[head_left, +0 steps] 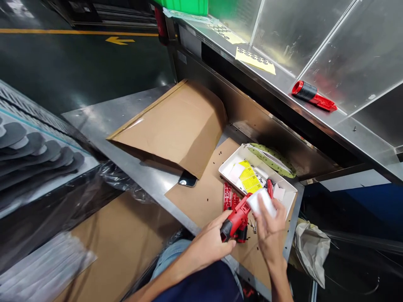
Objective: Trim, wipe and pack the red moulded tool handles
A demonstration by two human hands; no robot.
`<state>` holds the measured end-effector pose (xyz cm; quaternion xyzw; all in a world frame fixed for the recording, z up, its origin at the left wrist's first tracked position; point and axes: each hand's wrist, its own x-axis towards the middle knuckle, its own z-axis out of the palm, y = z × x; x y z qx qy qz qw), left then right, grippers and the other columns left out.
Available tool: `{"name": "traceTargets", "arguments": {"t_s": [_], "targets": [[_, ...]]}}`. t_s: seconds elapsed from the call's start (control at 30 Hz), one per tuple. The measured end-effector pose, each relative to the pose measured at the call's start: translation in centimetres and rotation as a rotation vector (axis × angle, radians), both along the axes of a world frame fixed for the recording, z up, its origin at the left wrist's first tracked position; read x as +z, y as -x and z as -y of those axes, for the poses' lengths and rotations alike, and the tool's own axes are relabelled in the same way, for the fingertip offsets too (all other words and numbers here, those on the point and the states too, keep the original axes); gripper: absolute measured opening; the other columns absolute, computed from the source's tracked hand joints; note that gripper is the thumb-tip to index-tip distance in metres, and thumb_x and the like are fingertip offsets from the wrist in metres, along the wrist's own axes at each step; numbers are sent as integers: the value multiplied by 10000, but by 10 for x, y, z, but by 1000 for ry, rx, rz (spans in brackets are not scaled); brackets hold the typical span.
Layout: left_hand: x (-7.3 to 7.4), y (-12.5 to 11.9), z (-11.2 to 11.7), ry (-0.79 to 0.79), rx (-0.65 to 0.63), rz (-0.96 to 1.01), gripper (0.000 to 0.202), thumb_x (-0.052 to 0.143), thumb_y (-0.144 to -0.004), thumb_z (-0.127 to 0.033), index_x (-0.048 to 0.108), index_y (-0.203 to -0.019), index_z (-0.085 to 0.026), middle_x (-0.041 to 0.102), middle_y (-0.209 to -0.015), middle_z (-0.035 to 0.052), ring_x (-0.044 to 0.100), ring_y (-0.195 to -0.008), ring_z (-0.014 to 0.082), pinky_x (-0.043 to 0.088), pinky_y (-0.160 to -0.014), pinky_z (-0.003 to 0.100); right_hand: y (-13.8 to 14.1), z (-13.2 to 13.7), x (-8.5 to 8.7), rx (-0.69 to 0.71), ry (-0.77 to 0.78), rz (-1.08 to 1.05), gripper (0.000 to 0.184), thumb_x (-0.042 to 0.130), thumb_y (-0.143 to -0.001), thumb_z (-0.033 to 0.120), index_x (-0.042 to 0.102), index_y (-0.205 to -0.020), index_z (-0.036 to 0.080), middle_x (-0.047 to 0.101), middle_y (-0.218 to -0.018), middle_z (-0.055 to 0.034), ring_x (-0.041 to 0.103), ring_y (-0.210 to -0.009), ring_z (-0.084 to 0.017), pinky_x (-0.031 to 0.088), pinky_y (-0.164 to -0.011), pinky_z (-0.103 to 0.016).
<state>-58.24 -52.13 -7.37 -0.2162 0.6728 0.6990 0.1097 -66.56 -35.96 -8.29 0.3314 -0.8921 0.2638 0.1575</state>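
Observation:
My left hand [206, 243] is shut around a red and black cordless drill body [236, 219], gripping it low near its black end. My right hand [271, 224] pinches a white cloth pad [262, 203] and presses it against the top of the drill. Just behind the drill, several red plastic housing pieces [227, 196] lie on a brown cardboard sheet [204, 201], with small dark screws scattered around them. A white tray [229, 167] beyond my hands holds yellow labels [249, 181] and white pieces.
A folded cardboard sheet [166, 126] covers the steel bench [138, 167], with a black phone [188, 179] partly under it. A red and black tool [313, 95] and yellow labels [255, 61] lie on the upper steel shelf [355, 130]. Dark foam shapes [31, 147] lie at left.

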Motion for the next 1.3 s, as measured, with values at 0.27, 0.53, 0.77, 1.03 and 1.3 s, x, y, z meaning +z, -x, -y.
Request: {"name": "traceTargets", "arguments": {"t_s": [0.27, 0.53, 0.77, 1.03, 1.3], "targets": [[2, 0, 0, 158, -39, -16, 382, 608, -679, -194, 619, -1060, -218, 605, -776, -14, 540, -696, 174, 378, -633, 242, -14, 11, 3, 35, -10, 42, 416, 472, -1010, 348, 546, -1419, 326, 481, -1278, -140, 485, -1182, -284, 499, -918, -488], [-1, -4, 3, 437, -117, -50, 330, 535, -800, -221, 628, -1115, -258, 618, -725, 9, 585, -664, 221, 328, -641, 272, -13, 11, -3, 45, -2, 67, 404, 476, -1005, 359, 577, -1393, 314, 505, -1295, -140, 494, -1175, -281, 511, -925, -494], [-4, -7, 4, 496, -124, -62, 336, 515, -792, -196, 651, -1094, -252, 541, -644, -12, 524, -588, 198, 296, -607, 266, -1, 7, -13, 4, 27, 23, 427, 466, -1008, 359, 542, -1425, 305, 495, -1281, -145, 485, -1177, -274, 492, -930, -476], [0, -5, 7, -9, -123, 40, 522, 567, -695, -250, 576, -1214, -192, 500, -631, -58, 447, -464, 139, 352, -482, 246, 3, -2, -10, -195, 120, 15, 414, 447, -1016, 409, 604, -1364, 247, 478, -1227, -150, 482, -1174, -287, 461, -954, -516], [-1, -5, 2, 280, -141, -32, 436, 530, -673, -150, 661, -1087, -192, 540, -710, -22, 446, -608, 136, 343, -585, 229, 7, 2, -2, -153, 12, -55, 371, 461, -1016, 383, 645, -1322, 281, 469, -1249, -159, 457, -1187, -296, 482, -909, -477]]}}
